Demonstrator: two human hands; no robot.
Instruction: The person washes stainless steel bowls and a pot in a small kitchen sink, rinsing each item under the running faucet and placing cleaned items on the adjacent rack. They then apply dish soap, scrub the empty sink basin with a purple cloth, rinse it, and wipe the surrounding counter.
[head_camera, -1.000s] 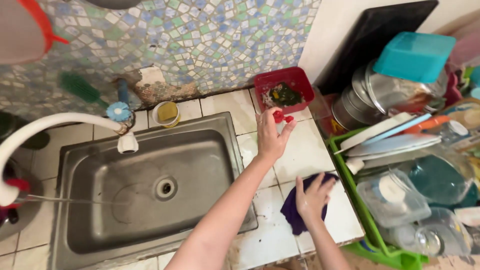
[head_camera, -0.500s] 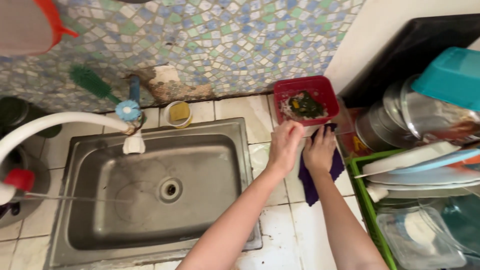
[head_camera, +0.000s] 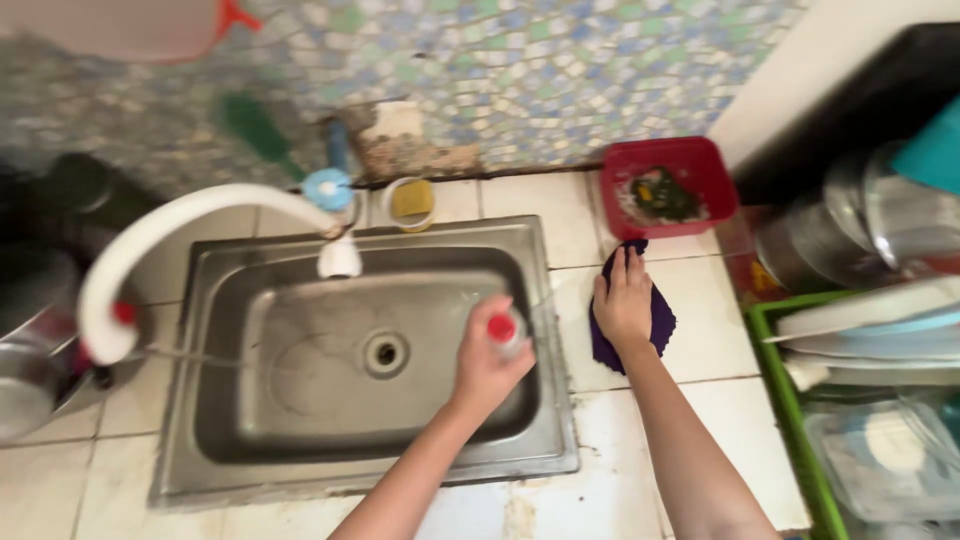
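Now left hand grips red-capped bottle over sink; right hand lies flat on purple cloth.

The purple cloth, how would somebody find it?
Start at the steel sink, then move to the white tiled counter on its right side. The purple cloth lies flat there under the right hand, just below a red tub; nothing else nearby is dark purple.

Single head view, looking steeply down, close over sink.

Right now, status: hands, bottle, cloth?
Left hand grips red-capped bottle over sink. Right hand flat on purple cloth. Nothing blocking.
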